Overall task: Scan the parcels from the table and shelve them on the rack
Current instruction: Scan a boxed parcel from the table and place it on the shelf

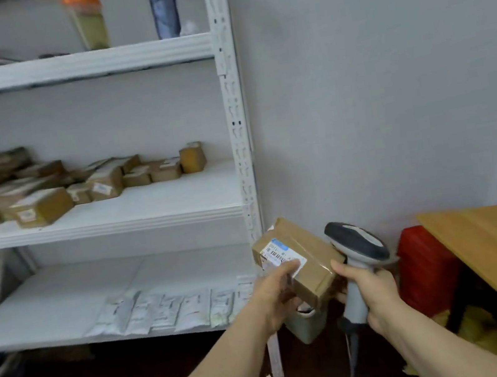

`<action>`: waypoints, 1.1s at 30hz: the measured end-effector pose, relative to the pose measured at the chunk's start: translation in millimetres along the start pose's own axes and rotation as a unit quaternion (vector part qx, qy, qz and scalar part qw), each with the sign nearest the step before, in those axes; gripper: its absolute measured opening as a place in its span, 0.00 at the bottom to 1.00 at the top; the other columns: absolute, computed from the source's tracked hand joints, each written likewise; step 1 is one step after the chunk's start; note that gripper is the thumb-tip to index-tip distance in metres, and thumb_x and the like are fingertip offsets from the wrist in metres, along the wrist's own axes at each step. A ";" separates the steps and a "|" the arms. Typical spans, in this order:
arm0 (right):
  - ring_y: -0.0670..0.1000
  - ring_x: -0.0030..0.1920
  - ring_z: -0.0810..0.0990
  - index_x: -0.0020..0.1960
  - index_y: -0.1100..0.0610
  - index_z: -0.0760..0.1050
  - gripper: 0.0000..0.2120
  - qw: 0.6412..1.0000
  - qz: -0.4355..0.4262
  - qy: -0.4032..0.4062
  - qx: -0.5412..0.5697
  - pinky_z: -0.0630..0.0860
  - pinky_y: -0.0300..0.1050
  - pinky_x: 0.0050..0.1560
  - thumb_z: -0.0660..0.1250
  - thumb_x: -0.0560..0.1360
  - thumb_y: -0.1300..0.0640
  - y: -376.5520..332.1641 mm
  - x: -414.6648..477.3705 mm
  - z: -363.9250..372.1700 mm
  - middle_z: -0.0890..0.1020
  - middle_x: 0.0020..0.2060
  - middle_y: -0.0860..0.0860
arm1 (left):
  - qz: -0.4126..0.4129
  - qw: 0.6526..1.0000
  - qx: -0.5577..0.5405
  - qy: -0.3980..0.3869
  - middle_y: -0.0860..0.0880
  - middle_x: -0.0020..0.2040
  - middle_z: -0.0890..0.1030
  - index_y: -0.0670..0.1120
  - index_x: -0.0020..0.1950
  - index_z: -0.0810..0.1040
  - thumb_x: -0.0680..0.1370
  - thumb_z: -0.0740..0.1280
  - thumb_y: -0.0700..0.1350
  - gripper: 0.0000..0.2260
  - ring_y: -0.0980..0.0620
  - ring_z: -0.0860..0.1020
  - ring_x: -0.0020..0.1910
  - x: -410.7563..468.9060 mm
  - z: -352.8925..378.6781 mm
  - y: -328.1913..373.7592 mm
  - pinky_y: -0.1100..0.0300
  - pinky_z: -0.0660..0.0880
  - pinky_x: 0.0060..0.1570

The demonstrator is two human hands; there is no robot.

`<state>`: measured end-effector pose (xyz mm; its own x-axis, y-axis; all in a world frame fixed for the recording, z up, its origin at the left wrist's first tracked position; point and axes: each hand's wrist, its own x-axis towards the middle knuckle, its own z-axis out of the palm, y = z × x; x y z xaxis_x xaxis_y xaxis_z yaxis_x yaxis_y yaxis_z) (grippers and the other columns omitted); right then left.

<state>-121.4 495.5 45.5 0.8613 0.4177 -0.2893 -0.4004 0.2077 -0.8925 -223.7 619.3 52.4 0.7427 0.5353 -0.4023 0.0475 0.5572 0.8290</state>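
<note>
A brown cardboard parcel (pixel 310 263), taped and bearing a white label (pixel 279 254) with a blue strip, is held tilted at lower centre of the frame, just right of the rack (pixel 236 124) post. The left hand (pixel 275 297) holds it, thumb on the label, fingers hidden beneath. The right hand (pixel 371 294) has its fingers wrapped round the grey scanner (pixel 356 244) handle. The label print is too blurred to read; the counter (pixel 496 242) is cut off at the right edge.

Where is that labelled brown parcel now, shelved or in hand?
In hand. The left hand grips the parcel beside the rack, off every shelf; the right hand holds the scanner.
</note>
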 end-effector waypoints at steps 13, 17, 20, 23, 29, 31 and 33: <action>0.59 0.42 0.85 0.54 0.64 0.77 0.19 0.998 -0.004 -0.056 0.000 0.83 0.52 0.44 0.78 0.66 0.64 61.2 -9.0 229.5 0.84 0.44 0.60 | 0.023 0.995 0.094 -0.011 0.46 0.42 0.82 0.46 0.59 0.76 0.73 0.73 0.47 0.17 0.49 0.83 0.40 9.4 -187.6 135.6 0.54 0.80 0.39; 0.56 0.38 0.86 0.52 0.65 0.78 0.16 0.997 -0.013 -0.071 -0.028 0.83 0.48 0.41 0.77 0.67 0.64 58.8 21.7 259.8 0.85 0.41 0.59 | 0.046 0.993 0.106 0.007 0.46 0.46 0.81 0.44 0.61 0.77 0.72 0.74 0.46 0.19 0.49 0.81 0.45 37.6 -204.0 165.2 0.57 0.80 0.38; 0.55 0.37 0.85 0.52 0.65 0.78 0.16 0.996 -0.012 -0.081 -0.022 0.82 0.43 0.36 0.77 0.67 0.65 60.0 49.8 279.6 0.84 0.40 0.59 | 0.055 0.991 0.120 0.018 0.45 0.45 0.81 0.43 0.61 0.76 0.71 0.74 0.42 0.19 0.49 0.80 0.46 61.6 -212.3 182.5 0.57 0.80 0.39; 0.56 0.37 0.83 0.52 0.65 0.78 0.15 0.996 -0.001 -0.087 -0.004 0.82 0.45 0.37 0.77 0.67 0.65 59.3 78.0 295.0 0.84 0.39 0.59 | 0.048 0.990 0.132 0.029 0.44 0.45 0.82 0.43 0.61 0.76 0.71 0.74 0.41 0.19 0.48 0.81 0.46 87.0 -214.2 200.9 0.57 0.79 0.39; 0.55 0.41 0.84 0.54 0.64 0.78 0.15 0.994 -0.006 -0.101 -0.042 0.80 0.44 0.39 0.75 0.70 0.63 58.1 126.6 322.5 0.84 0.41 0.58 | 0.067 0.983 0.156 0.064 0.42 0.51 0.83 0.44 0.58 0.78 0.71 0.76 0.48 0.19 0.46 0.81 0.51 140.3 -220.5 237.1 0.58 0.79 0.38; 0.54 0.41 0.85 0.54 0.62 0.77 0.14 0.994 -0.009 -0.096 -0.057 0.80 0.43 0.38 0.75 0.71 0.62 59.6 139.8 334.9 0.84 0.43 0.57 | 0.076 0.980 0.165 0.080 0.42 0.51 0.83 0.44 0.58 0.78 0.72 0.74 0.50 0.18 0.45 0.81 0.52 159.6 -224.2 247.0 0.58 0.80 0.38; 0.53 0.40 0.85 0.54 0.62 0.78 0.13 0.994 -0.016 -0.088 -0.063 0.79 0.42 0.37 0.75 0.71 0.61 59.4 154.9 348.8 0.84 0.42 0.57 | 0.083 0.976 0.180 0.088 0.42 0.51 0.83 0.44 0.57 0.79 0.73 0.73 0.50 0.17 0.45 0.81 0.51 181.6 -227.9 259.2 0.59 0.80 0.38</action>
<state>-120.8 881.0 68.4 0.8004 0.5631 -0.2053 -0.3224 0.1157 -0.9395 -228.7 1005.7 105.7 0.6345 0.7181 -0.2858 0.1916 0.2120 0.9583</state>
